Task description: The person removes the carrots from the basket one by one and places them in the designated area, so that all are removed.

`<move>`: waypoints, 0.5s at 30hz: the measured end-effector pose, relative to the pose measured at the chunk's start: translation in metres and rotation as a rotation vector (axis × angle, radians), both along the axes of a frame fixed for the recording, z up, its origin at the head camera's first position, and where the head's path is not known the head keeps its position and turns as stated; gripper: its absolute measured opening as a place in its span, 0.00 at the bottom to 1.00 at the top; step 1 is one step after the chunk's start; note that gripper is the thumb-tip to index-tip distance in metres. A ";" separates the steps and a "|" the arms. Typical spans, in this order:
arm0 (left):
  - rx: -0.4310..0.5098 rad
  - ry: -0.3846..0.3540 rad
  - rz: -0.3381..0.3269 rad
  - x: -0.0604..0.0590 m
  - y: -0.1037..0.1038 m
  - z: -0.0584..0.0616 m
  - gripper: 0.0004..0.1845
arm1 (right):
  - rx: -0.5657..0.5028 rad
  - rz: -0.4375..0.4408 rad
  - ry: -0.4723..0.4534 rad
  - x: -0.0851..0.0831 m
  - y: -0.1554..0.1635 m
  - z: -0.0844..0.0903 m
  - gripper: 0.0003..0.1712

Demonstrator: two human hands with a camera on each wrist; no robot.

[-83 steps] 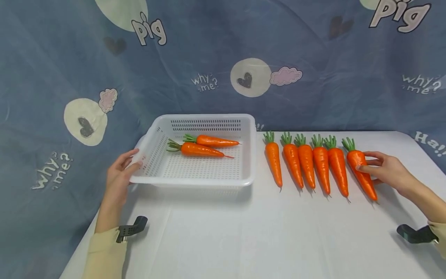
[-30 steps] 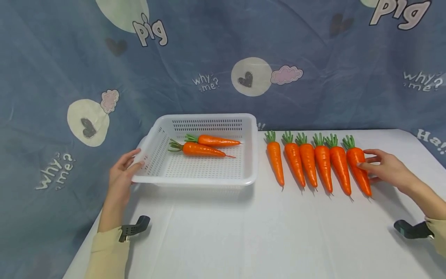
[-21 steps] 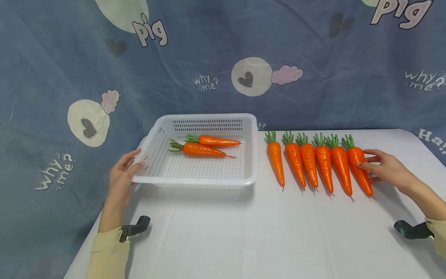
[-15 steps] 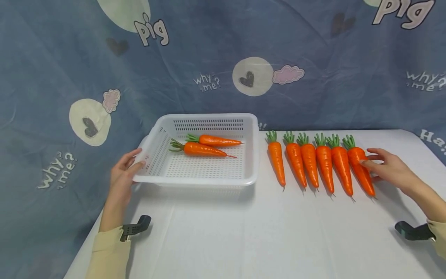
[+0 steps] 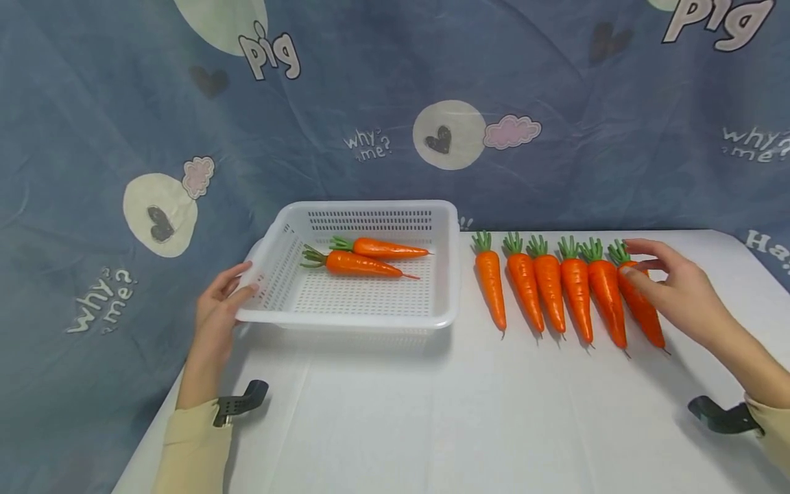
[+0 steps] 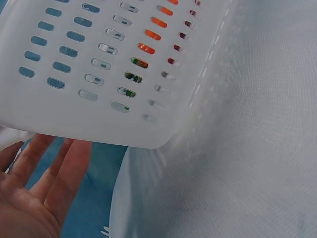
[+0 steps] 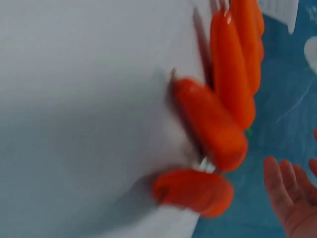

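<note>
At the left end of a white perforated plastic basket (image 5: 339,321), my left hand (image 5: 212,312) grips the rim, thumb on top; the left wrist view shows the fingers (image 6: 69,178) under the edge. Two orange carrots lie inside, a front one (image 5: 364,265) and a back one (image 5: 389,248). Right of the basket several carrots stand in a row, leafy ends away from me. My right hand (image 5: 685,288) hovers over the rightmost carrot (image 5: 647,319), hiding part of its upper end. In the right wrist view the fingers (image 7: 278,188) are spread, apart from the carrots.
A white cloth (image 5: 494,412) covers the table, and a blue printed curtain (image 5: 345,82) hangs behind and to the left. Another carrot (image 5: 489,285) lies nearest the basket's right wall. Black wrist cameras sit on the left (image 5: 243,401) and right (image 5: 722,415) sleeves.
My right hand has straightened the rightmost carrot closer to its neighbour, let go of it, and risen up and leftward. The left hand stays on the basket rim.
</note>
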State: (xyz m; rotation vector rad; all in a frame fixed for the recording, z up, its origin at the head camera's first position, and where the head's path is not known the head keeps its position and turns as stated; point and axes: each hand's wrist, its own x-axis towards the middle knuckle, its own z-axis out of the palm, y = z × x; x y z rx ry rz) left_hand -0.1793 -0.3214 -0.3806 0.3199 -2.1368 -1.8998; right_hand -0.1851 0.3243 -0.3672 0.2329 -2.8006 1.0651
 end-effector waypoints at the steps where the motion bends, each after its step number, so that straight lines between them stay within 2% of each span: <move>1: 0.000 -0.002 0.000 0.000 0.000 0.000 0.25 | 0.002 0.009 0.009 0.001 -0.005 0.002 0.31; 15: -0.007 -0.024 0.021 -0.003 0.001 0.000 0.25 | 0.004 0.223 0.117 0.010 -0.067 0.012 0.27</move>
